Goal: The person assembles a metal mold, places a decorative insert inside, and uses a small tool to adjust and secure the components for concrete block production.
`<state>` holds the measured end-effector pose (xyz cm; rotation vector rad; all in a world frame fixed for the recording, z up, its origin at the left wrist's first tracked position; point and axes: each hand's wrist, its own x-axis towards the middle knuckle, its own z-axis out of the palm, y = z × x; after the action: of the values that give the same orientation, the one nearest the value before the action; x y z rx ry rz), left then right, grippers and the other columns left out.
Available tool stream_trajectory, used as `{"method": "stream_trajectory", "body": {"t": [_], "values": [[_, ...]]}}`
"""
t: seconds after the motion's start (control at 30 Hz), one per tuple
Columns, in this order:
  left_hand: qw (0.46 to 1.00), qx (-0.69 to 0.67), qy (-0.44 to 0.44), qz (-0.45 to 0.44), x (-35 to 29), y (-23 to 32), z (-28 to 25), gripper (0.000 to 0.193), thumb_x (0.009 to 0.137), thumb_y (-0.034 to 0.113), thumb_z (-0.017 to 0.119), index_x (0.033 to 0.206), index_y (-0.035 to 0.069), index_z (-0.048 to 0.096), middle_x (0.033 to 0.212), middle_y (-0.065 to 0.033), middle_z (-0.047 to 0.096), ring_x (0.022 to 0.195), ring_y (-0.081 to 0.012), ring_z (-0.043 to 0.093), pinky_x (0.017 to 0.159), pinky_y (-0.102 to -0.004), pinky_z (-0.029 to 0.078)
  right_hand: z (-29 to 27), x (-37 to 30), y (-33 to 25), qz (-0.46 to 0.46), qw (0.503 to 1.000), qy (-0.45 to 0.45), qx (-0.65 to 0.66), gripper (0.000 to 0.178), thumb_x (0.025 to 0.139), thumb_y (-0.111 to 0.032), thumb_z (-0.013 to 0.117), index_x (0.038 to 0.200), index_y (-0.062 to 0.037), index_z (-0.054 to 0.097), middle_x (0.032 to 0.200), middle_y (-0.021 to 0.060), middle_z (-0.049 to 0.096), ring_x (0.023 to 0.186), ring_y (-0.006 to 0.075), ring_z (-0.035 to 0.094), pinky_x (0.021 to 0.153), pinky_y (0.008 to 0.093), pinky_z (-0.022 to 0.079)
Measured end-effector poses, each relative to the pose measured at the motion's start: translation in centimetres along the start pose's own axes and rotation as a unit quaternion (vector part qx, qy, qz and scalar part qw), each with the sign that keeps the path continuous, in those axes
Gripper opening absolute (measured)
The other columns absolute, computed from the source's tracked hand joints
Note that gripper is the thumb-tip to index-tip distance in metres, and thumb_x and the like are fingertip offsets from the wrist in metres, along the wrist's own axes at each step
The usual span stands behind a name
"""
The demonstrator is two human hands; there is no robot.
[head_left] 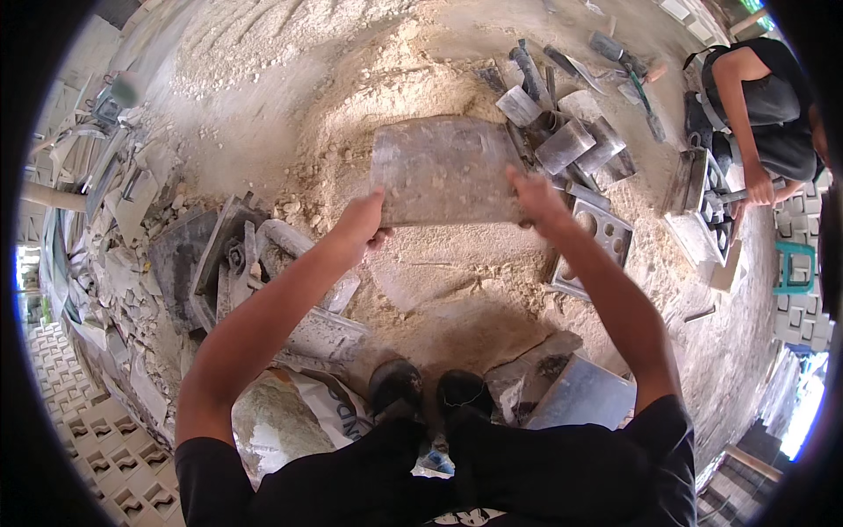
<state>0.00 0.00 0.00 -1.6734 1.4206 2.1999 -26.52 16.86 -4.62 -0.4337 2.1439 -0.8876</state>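
Ground, pale and dusty, spreads under everything, with a heap of whitish chips lying at 10 o'clock from the board named below. A co-worker bends low between 2 and 3 o'clock, hands at an open box of metal parts at 3 o'clock.

The board, flat and grey-brown with a curved far edge, is at 12 o'clock in the view, held out over loose sand; whether any part of it touches the sand I cannot tell. At 8 o'clock from it, a worn frame leans among rubble. A sack with pale powder lies at 7 o'clock, and a smooth grey sheet at 5.

A plate with round holes rests at 4 o'clock, partly behind the right forearm. Metal blocks lie jumbled near 3 o'clock, just beside the board.

The left hand grips the board's 8 o'clock corner, fingers curled closed around the edge. The right hand, blurred, has hold of the opposite edge between 3 and 4 o'clock, its fingers bent in; how tightly I cannot tell. Smallest, dark boots stand at 6 o'clock.
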Motion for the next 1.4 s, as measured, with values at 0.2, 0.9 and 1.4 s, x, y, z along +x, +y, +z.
{"method": "stream_trajectory", "body": {"t": [0.2, 0.9, 1.4], "values": [[0.998, -0.036, 0.05, 0.003, -1.6, 4.9, 0.3, 0.034, 0.102, 0.034, 0.036, 0.098, 0.004, 0.051, 0.07, -0.0057, 0.05, 0.049, -0.0092, 0.037, 0.045, -0.0257, 0.035, -3.6, -0.9, -8.7, 0.041, 0.996, -0.078, -0.032, 0.045, 0.094, -0.037, 0.053, 0.084, 0.0066, 0.06, 0.06, 0.0111, 0.057, 0.042, 0.0181, 0.05, 0.036, 0.0328, 0.035], [0.995, 0.102, -0.007, -0.007, -9.3, -7.0, 4.2, 0.081, 0.095, 0.044, 0.046, 0.146, -0.008, 0.01, 0.151, -0.0287, 0.019, 0.141, -0.0342, 0.021, 0.111, -0.043, 0.023, -3.2, -2.7, 0.0, -0.3, 0.903, 0.134, -0.277, 0.054, 0.093, -0.051, 0.05, 0.094, 0.0021, 0.061, 0.091, 0.0224, 0.063, 0.089, 0.0359, 0.061, 0.082, 0.0459, 0.044], [0.994, 0.066, -0.032, 0.078, -6.9, -9.0, 1.9, 0.069, 0.097, 0.038, 0.048, 0.145, -0.004, 0.021, 0.151, -0.0252, 0.025, 0.139, -0.0347, 0.027, 0.112, -0.0407, 0.026, 3.2, -4.8, -0.7, -0.363, 0.86, 0.15, -0.325, 0.052, 0.086, -0.029, 0.065, 0.125, 0.0001, 0.045, 0.135, 0.0262, 0.041, 0.121, 0.0407, 0.045, 0.098, 0.045, 0.041]]}}
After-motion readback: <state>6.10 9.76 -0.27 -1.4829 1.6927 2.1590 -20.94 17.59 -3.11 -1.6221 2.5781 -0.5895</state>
